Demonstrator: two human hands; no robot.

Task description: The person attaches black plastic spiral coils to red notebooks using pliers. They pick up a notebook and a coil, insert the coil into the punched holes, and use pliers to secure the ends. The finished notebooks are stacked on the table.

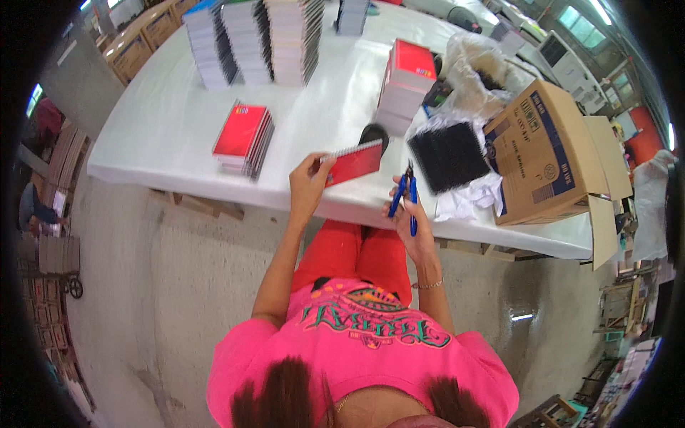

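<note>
My left hand (310, 182) is closed on one end of a red spiral notebook (355, 163), held above the table's near edge with its coil along the far side. Blue-handled cutting pliers (407, 194) rest in my right hand (416, 221), their dark jaws pointing away from me beside the notebook's right end. Behind the notebook stands a small round black object (374, 137). To the left lies a short stack of red spiral notebooks (243, 137). A taller stack with a red cover on top (407, 78) stands farther back.
On the right, a bundle of black spiral coils (449, 157) lies on white paper beside an open cardboard box (546, 153). Clear plastic bags (474, 75) sit behind it. Tall notebook stacks (246, 43) stand at the far left of the white table (157, 135).
</note>
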